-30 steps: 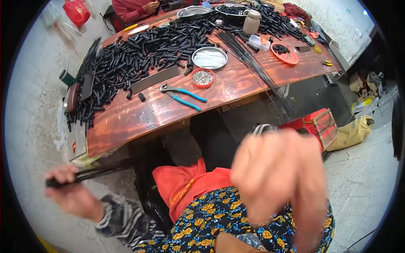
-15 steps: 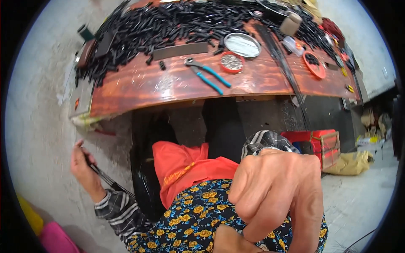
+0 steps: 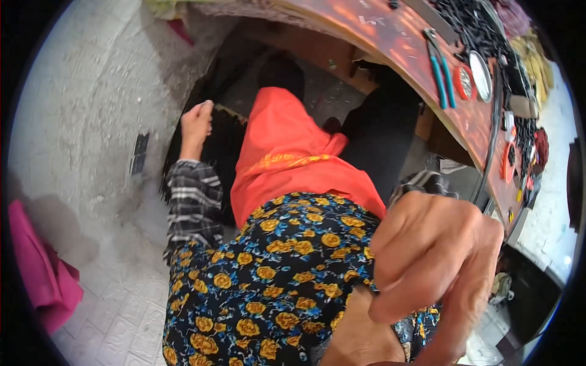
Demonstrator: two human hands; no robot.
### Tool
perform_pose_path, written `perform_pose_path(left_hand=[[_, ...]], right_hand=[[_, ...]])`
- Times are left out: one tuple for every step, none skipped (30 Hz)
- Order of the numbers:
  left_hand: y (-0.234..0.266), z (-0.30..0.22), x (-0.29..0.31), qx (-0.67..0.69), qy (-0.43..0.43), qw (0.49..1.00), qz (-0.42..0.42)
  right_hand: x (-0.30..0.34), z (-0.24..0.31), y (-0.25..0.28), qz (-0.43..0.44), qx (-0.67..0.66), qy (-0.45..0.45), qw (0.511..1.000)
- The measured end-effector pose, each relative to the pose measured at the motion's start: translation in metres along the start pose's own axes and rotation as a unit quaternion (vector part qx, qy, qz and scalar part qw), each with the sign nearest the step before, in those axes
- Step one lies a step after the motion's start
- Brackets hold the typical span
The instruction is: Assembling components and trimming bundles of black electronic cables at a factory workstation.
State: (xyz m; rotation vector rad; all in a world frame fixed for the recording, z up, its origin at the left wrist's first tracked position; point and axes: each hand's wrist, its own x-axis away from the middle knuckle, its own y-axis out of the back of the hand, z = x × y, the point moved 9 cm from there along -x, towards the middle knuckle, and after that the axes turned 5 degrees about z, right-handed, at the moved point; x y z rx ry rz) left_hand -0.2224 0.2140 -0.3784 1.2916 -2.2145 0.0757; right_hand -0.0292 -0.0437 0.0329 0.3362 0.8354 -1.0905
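My left hand (image 3: 196, 125) is on the left with its fingers curled, beside a hanging bundle of thin black strands (image 3: 223, 149). Whether any strand lies inside those fingers is hidden. Very close and large at the lower right is my right hand (image 3: 436, 256), its fingers bent and pressed together. What they hold, if anything, does not show. Over my lap lies a red cloth (image 3: 293, 140), above a dark flowered apron (image 3: 268, 274).
The wooden table (image 3: 390, 36) curves along the upper right. On it lie teal-handled pliers (image 3: 441, 70), a red dish of small metal pieces (image 3: 465, 82), a round metal tin (image 3: 480, 76) and many black pieces (image 3: 470, 24). A pink cloth-like thing (image 3: 46, 268) is at far left.
The view has turned toward the left, so the table has shifted to the upper right. My left hand, with black strands in it before, is now beside the hanging bundle. My right hand stays curled.
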Motion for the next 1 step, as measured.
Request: perform_pose_path(left_hand=[[0.0056,0.0091,-0.0014,0.002,0.009,1.0,0.0]], right_hand=[[-0.0043,-0.0087,0.0005,-0.006,0.074,-0.039,0.996]])
